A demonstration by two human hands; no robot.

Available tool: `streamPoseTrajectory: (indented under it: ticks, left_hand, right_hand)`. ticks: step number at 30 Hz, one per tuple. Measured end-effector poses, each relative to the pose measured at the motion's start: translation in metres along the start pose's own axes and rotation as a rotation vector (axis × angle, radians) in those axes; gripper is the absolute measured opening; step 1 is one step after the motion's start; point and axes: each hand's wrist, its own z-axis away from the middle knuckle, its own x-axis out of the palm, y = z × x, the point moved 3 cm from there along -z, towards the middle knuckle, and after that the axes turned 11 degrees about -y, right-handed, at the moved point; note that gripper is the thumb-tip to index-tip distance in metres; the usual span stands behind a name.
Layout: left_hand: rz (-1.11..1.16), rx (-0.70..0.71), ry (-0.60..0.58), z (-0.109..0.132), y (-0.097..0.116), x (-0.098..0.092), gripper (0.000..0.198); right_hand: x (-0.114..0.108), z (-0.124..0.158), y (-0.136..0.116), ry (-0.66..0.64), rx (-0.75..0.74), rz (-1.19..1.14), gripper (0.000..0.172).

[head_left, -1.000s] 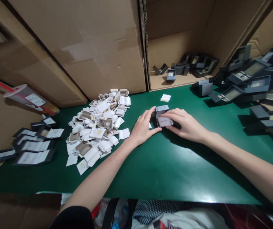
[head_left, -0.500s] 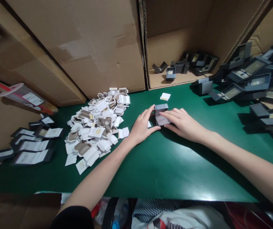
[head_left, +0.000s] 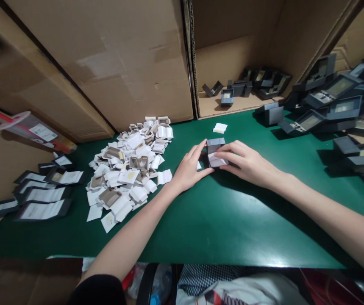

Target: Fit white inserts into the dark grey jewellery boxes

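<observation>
A small grey hinged box (head_left: 215, 149) stands open on the green table (head_left: 232, 220), its pale insert showing. My left hand (head_left: 188, 169) grips the box's left side between thumb and fingers. My right hand (head_left: 247, 163) holds the right side, with its fingers laid over the box's inside. A small white pad (head_left: 220, 127) lies just beyond the box.
A heap of white paper inserts (head_left: 131, 169) lies to the left. Flat dark sleeves (head_left: 38, 199) sit at the far left beside a red-and-white tube (head_left: 32, 131). Many open grey boxes (head_left: 334, 106) are stacked at the right. A carton (head_left: 232, 55) behind holds several more.
The view has shifted slightly. My right fingers have slid further over the box's inside, and both hands stay on the box at the same spot.
</observation>
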Motion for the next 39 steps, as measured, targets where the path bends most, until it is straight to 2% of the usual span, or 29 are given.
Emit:
streamPoseTrajectory:
  ticks: [5,9,12,14,16,19,23,27,30,33,39]
  left_hand:
    - [-0.016,-0.025,-0.001,0.000,0.000,0.000,0.084]
    - [-0.011,0.011,0.002,0.000,-0.001,0.000,0.083]
    - [-0.026,0.064,-0.022,0.000,-0.004,0.000,0.069]
    - [-0.044,0.082,-0.034,0.000,-0.004,0.000,0.051]
    - [-0.056,0.086,-0.027,0.000,-0.003,0.000,0.042]
    - [-0.056,0.084,-0.001,0.001,0.004,0.000,0.038]
    - [-0.073,0.071,0.021,0.002,0.017,0.001,0.038]
    - [-0.090,0.047,0.028,0.002,0.025,0.004,0.034]
    - [-0.084,0.047,0.045,0.002,0.027,0.005,0.027]
    - [-0.063,0.046,0.039,0.002,0.025,0.004,0.028]
    - [0.053,-0.027,0.080,0.003,0.022,0.000,0.031]
  right_hand:
    - [0.003,0.000,0.001,0.039,0.049,0.003,0.020]
    - [0.004,0.000,0.001,0.084,0.060,-0.069,0.020]
    - [0.001,0.000,0.001,0.071,0.029,-0.078,0.020]
    - [-0.001,0.000,0.001,0.064,0.023,0.006,0.016]
    - [-0.004,0.001,0.001,0.080,0.026,0.150,0.013]
    - [-0.007,0.001,-0.002,0.127,-0.006,0.327,0.013]
    - [-0.008,0.001,-0.006,0.152,-0.038,0.408,0.011]
    - [-0.010,-0.001,-0.007,0.177,-0.002,0.348,0.007]
    - [-0.008,-0.003,-0.003,0.116,0.006,0.227,0.009]
    - [-0.006,-0.003,0.000,0.043,-0.002,0.141,0.012]
    - [-0.006,0.000,0.002,0.031,0.009,0.090,0.016]
